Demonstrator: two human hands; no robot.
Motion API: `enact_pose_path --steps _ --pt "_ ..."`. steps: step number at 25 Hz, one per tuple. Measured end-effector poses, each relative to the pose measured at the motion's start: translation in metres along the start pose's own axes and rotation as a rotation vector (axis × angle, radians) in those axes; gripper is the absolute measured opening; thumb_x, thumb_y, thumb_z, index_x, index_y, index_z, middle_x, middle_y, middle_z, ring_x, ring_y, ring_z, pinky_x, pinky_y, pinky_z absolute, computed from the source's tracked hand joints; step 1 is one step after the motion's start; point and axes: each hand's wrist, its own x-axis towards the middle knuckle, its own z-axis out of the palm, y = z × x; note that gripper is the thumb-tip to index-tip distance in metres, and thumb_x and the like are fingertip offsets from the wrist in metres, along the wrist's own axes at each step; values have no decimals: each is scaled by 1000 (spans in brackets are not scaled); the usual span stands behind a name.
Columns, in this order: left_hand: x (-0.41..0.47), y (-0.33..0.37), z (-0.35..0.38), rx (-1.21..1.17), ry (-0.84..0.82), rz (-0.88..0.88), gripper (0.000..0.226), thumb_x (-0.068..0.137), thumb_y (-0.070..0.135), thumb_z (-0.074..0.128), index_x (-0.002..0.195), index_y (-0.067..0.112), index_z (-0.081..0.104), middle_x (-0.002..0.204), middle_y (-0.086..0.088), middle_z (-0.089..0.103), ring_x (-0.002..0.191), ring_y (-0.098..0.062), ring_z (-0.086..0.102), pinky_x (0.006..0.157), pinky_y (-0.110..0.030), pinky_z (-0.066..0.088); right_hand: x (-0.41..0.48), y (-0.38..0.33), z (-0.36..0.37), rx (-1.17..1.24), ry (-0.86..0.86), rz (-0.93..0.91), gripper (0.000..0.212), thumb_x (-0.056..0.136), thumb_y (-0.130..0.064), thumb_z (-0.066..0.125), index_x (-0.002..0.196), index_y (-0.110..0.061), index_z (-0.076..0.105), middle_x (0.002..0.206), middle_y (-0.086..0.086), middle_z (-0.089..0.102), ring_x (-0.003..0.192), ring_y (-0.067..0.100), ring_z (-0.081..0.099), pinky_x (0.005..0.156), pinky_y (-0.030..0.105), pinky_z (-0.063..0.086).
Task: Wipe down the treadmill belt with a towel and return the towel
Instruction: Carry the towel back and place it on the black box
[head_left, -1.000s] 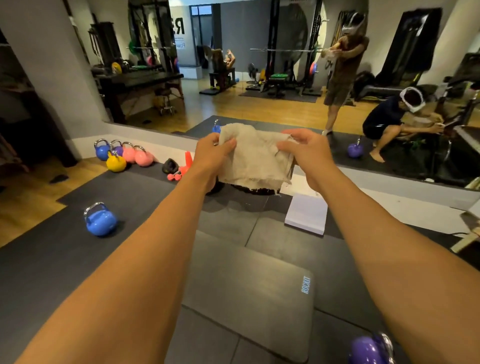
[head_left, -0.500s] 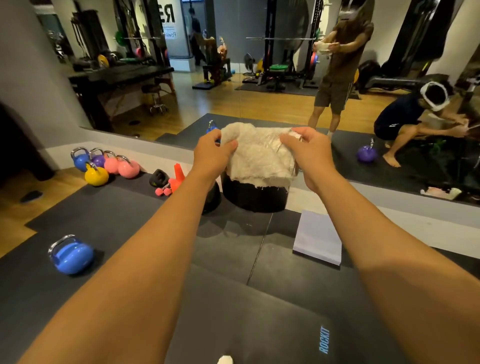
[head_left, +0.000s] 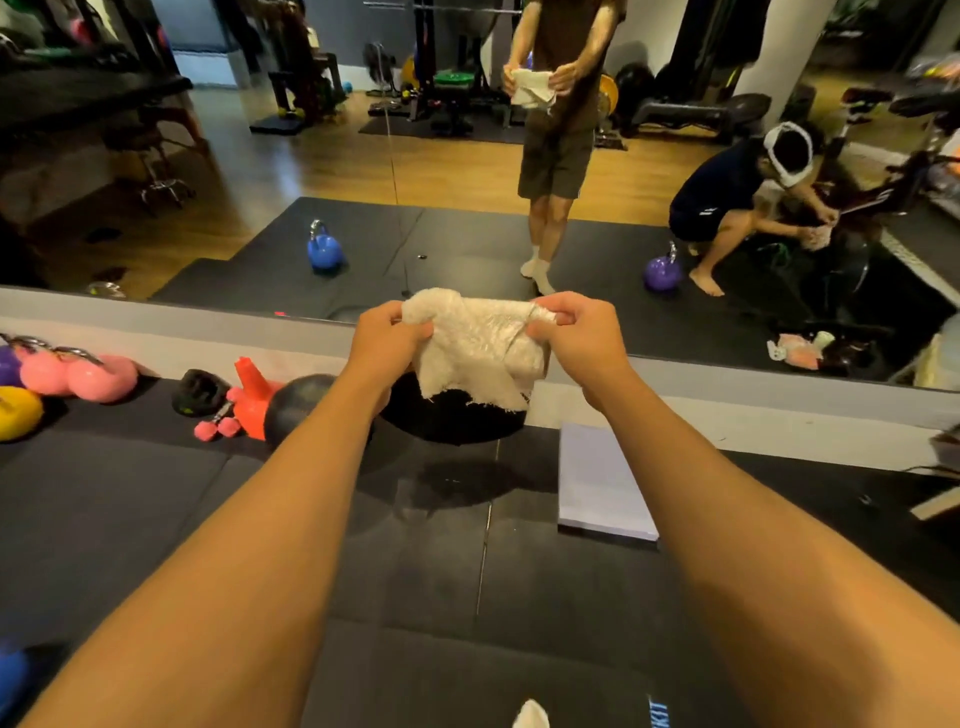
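We hold the white towel (head_left: 480, 345) up at chest height, stretched between both hands over a round black container (head_left: 457, 421) that stands against the base of the wall mirror (head_left: 467, 171). Our left hand (head_left: 387, 340) pinches the towel's left edge, fingers curled into the cloth; our right hand (head_left: 582, 335) pinches the right edge the same way, and the frayed lower hem hangs loose between them.

The black floor mat (head_left: 156, 499) lies open in front of us, with free room between our arms. Its far edge runs along the pale ledge under the mirror.

To the left along that ledge we count two pink kettlebells (head_left: 78, 376), one yellow one (head_left: 15, 413), part of a purple one at the picture's edge, one orange cone (head_left: 252, 395) and one dark ball (head_left: 296, 402). One pale flat pad (head_left: 602, 480) lies to the right of the container.

Compared with half a second ago, the container and mirror sit closer and lower, the towel is more bunched, and the blue kettlebell has slid to the lower-left corner.
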Motion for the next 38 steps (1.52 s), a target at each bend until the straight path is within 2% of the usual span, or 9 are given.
enact_pose_path --steps 6,11,16,21,27,30,33,36,38 --pt "164 -43 23 214 50 41 11 88 13 61 99 15 65 88 -2 64 77 -13 56 67 -27 47 149 67 63 -27 3 72 19 83 -17 66 101 -22 69 94 -5 68 88 10 63 74 24 54" --pt "275 -97 38 358 53 -119 30 85 1 49 108 11 66 101 -7 66 93 -23 59 78 -35 50 240 121 130 63 -20 238 16 85 -12 65 96 -23 70 96 -5 69 94 12 63 79 30 56" --pt "385 -163 44 387 53 -190 12 88 9 55 86 14 66 82 -2 63 80 -17 54 68 -32 43 324 184 196 52 21 374 14 86 -16 67 94 -27 69 94 -9 69 94 11 63 83 33 55" --pt "498 -254 58 431 -8 -247 20 89 24 62 106 15 70 94 1 66 88 -15 58 77 -29 44 408 260 258 10 40 542 18 82 -17 71 100 -22 70 96 -4 68 93 15 63 82 33 55" --pt "585 -353 77 298 66 -421 25 90 26 61 113 15 66 105 -2 68 99 -22 64 87 -36 53 495 360 321 19 -39 681 20 82 -9 68 79 -28 67 87 -4 68 87 16 65 71 29 51" --pt "623 -386 106 254 -10 -423 33 88 32 64 117 15 62 107 -5 69 97 -23 67 87 -44 55 536 412 330 -103 13 687 17 82 -13 68 90 -28 64 96 -1 67 92 18 64 77 30 51" --pt "638 -407 123 553 -201 -270 48 90 25 62 135 17 49 126 -9 61 111 -25 60 97 -35 46 543 441 337 -319 41 616 25 84 -18 60 107 -28 64 112 -1 66 102 20 60 91 40 47" --pt "630 -421 141 820 -574 -221 50 94 28 56 141 22 42 141 -8 48 127 -29 47 105 -40 38 527 459 351 -462 -199 521 36 84 -22 56 120 -27 60 122 4 60 110 27 56 95 48 44" --pt "626 -430 144 950 -703 -275 53 95 32 53 144 25 35 144 -8 45 129 -32 43 105 -48 36 518 469 360 -537 -414 529 45 90 -26 56 134 -22 50 138 5 50 124 28 47 102 41 41"
